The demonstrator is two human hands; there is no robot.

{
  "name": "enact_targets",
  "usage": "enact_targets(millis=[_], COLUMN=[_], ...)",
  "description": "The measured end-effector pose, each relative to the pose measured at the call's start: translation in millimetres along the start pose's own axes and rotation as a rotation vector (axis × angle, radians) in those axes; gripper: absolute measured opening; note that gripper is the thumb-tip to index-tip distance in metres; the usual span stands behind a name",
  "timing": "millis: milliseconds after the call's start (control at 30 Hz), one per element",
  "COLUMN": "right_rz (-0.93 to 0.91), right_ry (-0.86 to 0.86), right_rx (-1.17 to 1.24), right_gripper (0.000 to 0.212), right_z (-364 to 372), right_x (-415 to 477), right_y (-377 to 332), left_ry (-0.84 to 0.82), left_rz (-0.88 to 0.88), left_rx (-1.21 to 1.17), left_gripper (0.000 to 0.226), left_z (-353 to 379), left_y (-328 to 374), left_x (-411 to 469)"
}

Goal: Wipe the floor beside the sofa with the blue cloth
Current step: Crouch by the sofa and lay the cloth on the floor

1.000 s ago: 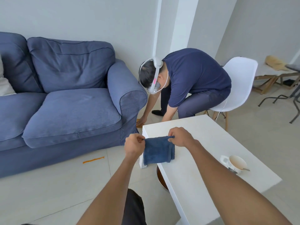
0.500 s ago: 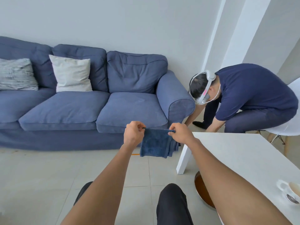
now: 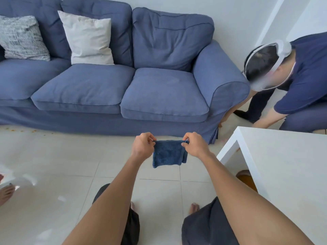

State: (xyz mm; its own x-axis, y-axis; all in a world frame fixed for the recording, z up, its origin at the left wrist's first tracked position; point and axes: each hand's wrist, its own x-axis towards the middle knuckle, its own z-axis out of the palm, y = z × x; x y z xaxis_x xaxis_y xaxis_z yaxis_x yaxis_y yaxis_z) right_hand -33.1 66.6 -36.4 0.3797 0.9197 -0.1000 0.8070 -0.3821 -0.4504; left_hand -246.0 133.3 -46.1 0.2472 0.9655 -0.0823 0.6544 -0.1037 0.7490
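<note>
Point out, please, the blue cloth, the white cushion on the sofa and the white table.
blue cloth (image 3: 168,153), head view, middle of the hanging fold.
white cushion (image 3: 88,38), head view, centre of its front face.
white table (image 3: 283,167), head view, bare part of the top.

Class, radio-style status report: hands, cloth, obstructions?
Left hand and right hand pinching blue cloth, hanging above floor. White table close right.

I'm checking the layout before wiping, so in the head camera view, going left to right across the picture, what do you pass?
Grey patterned cushion → white cushion → left hand → blue cloth → right hand → sofa armrest → white table, with a second person crouching beyond it.
</note>
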Motion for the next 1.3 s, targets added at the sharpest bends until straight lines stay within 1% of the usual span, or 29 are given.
enact_targets(millis=[167, 267, 367, 533, 667, 833, 967, 1133, 1300], right_rz=[0.042, 0.062, 0.102, 0.144, 0.162, 0.204, 0.247, 0.285, 0.244], right_ry=[-0.018, -0.030, -0.055, -0.089, -0.062, 0.020, 0.062, 0.131, 0.201], right_rx=[0.014, 0.027, 0.029, 0.013, 0.014, 0.076, 0.217, 0.318, 0.331], right_gripper=[0.005, 0.003, 0.002, 0.003, 0.004, 0.009, 0.011, 0.008, 0.006], right_z=[73.3, 121.3, 172.7, 245.0, 292.1, 337.9, 368.3, 394.3, 406.0], right_x=[40.7, 71.9, 106.8, 165.5, 214.3, 269.1, 303.9, 331.0, 346.3], right_y=[25.9, 47.0, 71.2, 105.1, 125.8, 139.1, 142.5, 143.9, 154.2], left_ry=[-0.055, -0.078, -0.104, -0.098, -0.073, 0.023, 0.097, 0.113, 0.092], left_rz=[-0.058, -0.102, -0.144, -0.215, -0.249, -0.206, -0.240, -0.276, -0.280], left_rx=[0.082, 0.126, 0.133, 0.125, 0.106, 0.101, 0.048, -0.019, -0.080], left_gripper=[0.022, 0.025, 0.023, 0.021, 0.023, 0.021, 0.018, 0.019, 0.019], left_z=[38.1, 71.8, 111.5, 172.5, 213.7, 254.2, 273.2, 289.4, 302.6], left_y=[-46.8, -81.1, -117.4, -170.8, -204.8, -233.9, -254.6, -275.0, -283.4], left_x=[47.6, 82.6, 118.2, 175.7, 226.9, 284.9, 313.8, 334.9, 354.3])
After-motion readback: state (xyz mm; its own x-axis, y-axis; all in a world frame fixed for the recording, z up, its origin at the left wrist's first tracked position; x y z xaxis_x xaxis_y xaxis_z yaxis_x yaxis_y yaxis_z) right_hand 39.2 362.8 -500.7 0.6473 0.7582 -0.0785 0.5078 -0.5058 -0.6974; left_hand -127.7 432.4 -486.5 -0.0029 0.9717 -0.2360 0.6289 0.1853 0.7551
